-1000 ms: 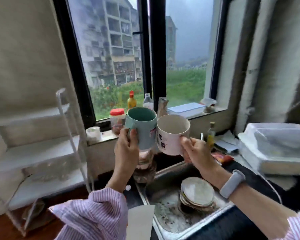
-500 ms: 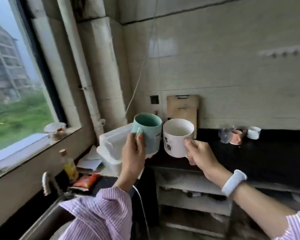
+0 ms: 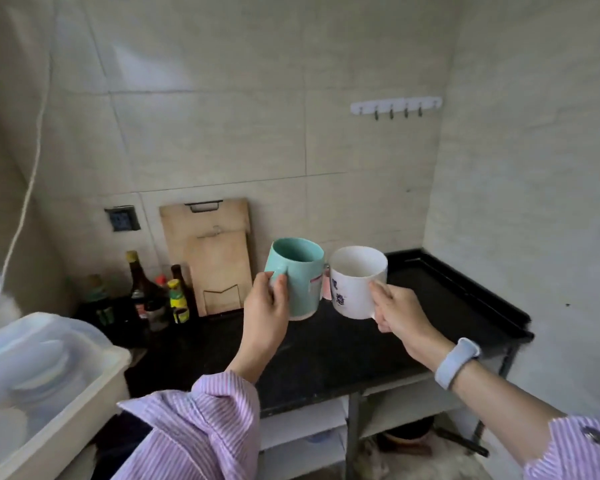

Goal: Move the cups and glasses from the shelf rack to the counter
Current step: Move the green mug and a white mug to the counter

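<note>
Left hand (image 3: 264,315) grips green cup (image 3: 297,278). Right hand (image 3: 397,315) grips white cup (image 3: 355,282). Both above black surface (image 3: 326,351). Bottles (image 3: 156,296), boards (image 3: 215,258) behind; tub (image 3: 52,375) left.

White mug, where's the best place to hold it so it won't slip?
By its handle, coming from the mug's right side. The white mug is upright with its handle pointing toward the right hand, which already grips it there. The walls look wide and smooth, so probably harder to hold, and the teal mug crowds its left.
</note>
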A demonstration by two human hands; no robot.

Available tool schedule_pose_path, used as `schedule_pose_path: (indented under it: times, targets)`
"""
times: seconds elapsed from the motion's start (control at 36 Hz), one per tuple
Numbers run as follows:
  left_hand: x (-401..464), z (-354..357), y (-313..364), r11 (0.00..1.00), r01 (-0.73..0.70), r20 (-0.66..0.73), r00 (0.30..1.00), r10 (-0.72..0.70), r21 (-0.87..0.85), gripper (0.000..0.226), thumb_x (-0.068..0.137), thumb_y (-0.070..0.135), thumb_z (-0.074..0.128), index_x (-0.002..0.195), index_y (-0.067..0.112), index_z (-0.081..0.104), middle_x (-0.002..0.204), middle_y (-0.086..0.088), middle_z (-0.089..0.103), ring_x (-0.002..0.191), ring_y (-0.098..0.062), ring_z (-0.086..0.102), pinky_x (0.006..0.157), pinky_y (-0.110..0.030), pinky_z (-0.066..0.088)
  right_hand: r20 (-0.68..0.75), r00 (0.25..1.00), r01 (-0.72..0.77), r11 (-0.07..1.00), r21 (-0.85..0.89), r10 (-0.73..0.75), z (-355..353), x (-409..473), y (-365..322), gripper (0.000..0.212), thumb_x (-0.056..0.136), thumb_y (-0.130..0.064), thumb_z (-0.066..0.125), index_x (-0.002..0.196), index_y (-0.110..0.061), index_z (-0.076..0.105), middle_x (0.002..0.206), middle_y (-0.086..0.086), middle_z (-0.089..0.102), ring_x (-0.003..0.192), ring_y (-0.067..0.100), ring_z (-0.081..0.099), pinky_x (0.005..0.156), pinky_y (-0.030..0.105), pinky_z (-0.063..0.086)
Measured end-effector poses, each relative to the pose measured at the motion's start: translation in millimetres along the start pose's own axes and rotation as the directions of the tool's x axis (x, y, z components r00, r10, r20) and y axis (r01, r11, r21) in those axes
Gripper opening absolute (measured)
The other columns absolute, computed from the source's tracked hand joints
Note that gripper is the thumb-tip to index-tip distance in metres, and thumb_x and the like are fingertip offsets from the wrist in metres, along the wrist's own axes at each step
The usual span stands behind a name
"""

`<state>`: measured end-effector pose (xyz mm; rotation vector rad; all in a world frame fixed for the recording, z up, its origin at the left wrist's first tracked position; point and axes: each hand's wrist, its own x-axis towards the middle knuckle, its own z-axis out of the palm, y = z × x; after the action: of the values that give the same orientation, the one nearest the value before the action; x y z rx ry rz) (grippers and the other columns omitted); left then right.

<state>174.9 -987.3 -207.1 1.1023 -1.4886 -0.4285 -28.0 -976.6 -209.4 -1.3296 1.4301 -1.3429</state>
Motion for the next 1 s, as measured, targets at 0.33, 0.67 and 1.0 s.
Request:
schedule_pose_path:
  times: [0.33, 0.67, 1.0]
  targets:
    - [91, 142, -96, 0.987, 0.144, 0.181, 0.975, -0.129, -0.073, 0.016, 0.095, 0.027, 0.041, 0.082, 0.02, 0.048, 0.077, 0.01, 0.054, 0.068, 0.009, 0.054, 0.055, -0.004, 0.04, -0.11, 0.988, -0.12, 0.991, -0.062, 0.113, -36, 145, 76, 0.045, 0.093, -0.031, 0.045, 0.051, -0.019, 0.035, 0.035, -0.012, 0.034, 0.034, 0.003, 0.03, 0.042, 0.022, 0.026]
    - [138, 322, -214, 0.901, 0.427, 0.349, 0.858, -0.376, -0.08, 0.017, 0.095, 0.025, 0.042, 0.084, 0.015, 0.049, 0.076, 0.007, 0.054, 0.066, 0.013, 0.052, 0.057, -0.004, 0.042, -0.106, 0.951, -0.306, 0.933, -0.192, 0.29, -99, 303, 218, 0.039, 0.092, -0.031, 0.046, 0.056, -0.016, 0.047, 0.05, -0.002, 0.042, 0.045, 0.008, 0.039, 0.048, 0.024, 0.031]
    - [155, 451, -298, 0.764, 0.645, 0.412, 0.705, -0.577, -0.032, 0.016, 0.097, 0.021, 0.038, 0.094, 0.009, 0.049, 0.079, 0.004, 0.053, 0.079, -0.015, 0.051, 0.082, -0.042, 0.046, -0.096, 0.879, -0.475, 0.872, -0.116, 0.466, -131, 416, 335, 0.038, 0.092, -0.028, 0.047, 0.056, -0.016, 0.044, 0.048, -0.001, 0.042, 0.045, 0.011, 0.039, 0.049, 0.028, 0.033]
